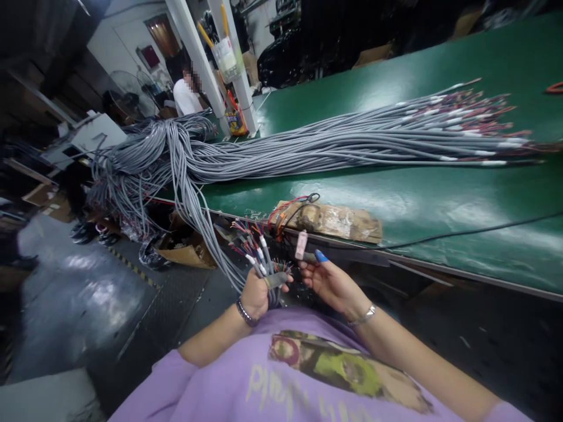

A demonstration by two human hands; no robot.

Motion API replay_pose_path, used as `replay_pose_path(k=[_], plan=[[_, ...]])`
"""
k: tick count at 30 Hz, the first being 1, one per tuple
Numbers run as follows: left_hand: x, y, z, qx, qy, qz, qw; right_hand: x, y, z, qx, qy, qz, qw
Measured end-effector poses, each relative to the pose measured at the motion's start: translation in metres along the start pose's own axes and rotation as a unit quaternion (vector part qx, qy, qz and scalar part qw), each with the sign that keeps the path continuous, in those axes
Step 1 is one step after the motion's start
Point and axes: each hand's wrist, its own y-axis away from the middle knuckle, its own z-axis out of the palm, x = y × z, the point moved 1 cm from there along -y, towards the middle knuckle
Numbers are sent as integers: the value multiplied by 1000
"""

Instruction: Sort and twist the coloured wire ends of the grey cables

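My left hand is closed around a bundle of grey cables. Their stripped ends fan upward with thin coloured wires and white bands, and a grey covering wraps my left thumb. To the right of the bundle, my right hand has its fingers curled and its thumb, with a blue covering, near the index finger. A small pale pink block sits right at those fingertips; whether they grip it is unclear. Just beyond, a worn taped wooden board with red and black wires lies along the table edge.
A long heap of grey cables crosses the green table, their ends at the right. More cables hang off the left side. A black cord runs rightward. White posts with tool holders stand behind, near another person.
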Motion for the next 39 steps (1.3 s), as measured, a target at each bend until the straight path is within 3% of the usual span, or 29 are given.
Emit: replay_pose_path(k=[8,20,26,32,36,39], plan=[[-4,2,-1,5,14,-20,1000,0,6,-9,-2,13,-11,1000],[-6,2,5,13,43,-23,999,-10,28,-10,39,139,-119,982],[-3,5,5,2,4,7,1000,-18,45,-6,65,317,-199,925],[-2,15,1,-22,-42,12,999,-21,61,28,6,442,-230,867],[-9,27,2,-96,-43,23,994,-16,61,50,-16,497,-283,820],[-17,34,3,-157,-59,39,985,-8,58,51,0,548,-316,774]])
